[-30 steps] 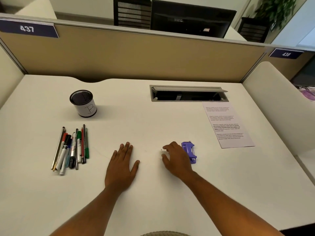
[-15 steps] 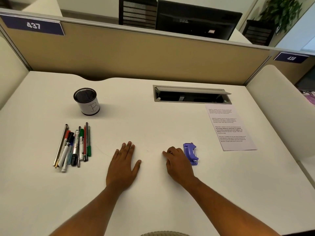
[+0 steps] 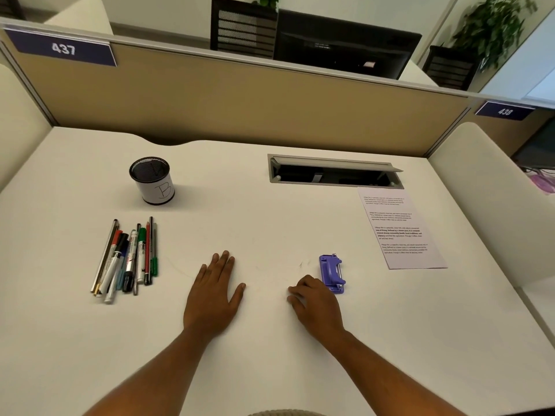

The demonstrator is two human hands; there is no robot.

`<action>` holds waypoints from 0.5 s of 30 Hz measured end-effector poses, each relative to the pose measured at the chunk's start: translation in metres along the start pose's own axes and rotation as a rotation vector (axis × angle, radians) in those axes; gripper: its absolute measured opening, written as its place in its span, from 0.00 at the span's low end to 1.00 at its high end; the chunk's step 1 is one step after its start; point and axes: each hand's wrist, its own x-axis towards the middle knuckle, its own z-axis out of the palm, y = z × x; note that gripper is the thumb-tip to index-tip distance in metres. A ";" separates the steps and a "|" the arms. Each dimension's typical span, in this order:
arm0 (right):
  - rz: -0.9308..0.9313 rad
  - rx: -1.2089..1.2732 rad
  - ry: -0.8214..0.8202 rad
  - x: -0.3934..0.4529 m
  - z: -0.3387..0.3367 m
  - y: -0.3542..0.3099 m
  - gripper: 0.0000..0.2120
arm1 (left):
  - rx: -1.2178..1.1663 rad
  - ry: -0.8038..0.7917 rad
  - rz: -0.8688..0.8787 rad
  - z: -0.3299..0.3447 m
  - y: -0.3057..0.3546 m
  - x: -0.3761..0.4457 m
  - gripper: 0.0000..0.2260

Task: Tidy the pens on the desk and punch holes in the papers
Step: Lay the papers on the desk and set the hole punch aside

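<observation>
While the pens [image 3: 126, 259] lie loose left of centre beside the cup [image 3: 152, 180], the right hand [image 3: 318, 307] has drawn back from the punch [image 3: 332, 273], curled and empty. The left hand [image 3: 213, 295] stays flat, holding nothing, on the worktop [image 3: 270, 370]. Paper [image 3: 399, 229] lies unpunched at right; neither step has begun.

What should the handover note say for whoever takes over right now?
Left hand: flat on the desk, empty.
Right hand: curled, resting just left of the hole punch; nothing visibly held.
Pens: loose pile, front left.
Pen cup: behind them, looks empty.
Paper: far right, flat.
Done: nothing.
Left: pens into cup, punch the paper.
</observation>
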 end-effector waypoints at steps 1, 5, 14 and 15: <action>0.009 0.000 -0.003 0.001 0.000 -0.001 0.09 | 0.001 0.000 -0.001 0.000 0.000 0.000 0.30; 0.048 0.000 0.018 0.003 0.001 -0.006 0.08 | -0.007 0.004 -0.002 -0.001 0.001 0.000 0.30; 0.053 -0.092 0.073 0.005 0.005 -0.008 0.06 | -0.009 0.000 -0.004 -0.001 0.001 0.000 0.30; 0.038 -0.111 0.084 0.005 0.006 -0.008 0.06 | -0.008 0.001 -0.005 -0.001 0.001 0.000 0.30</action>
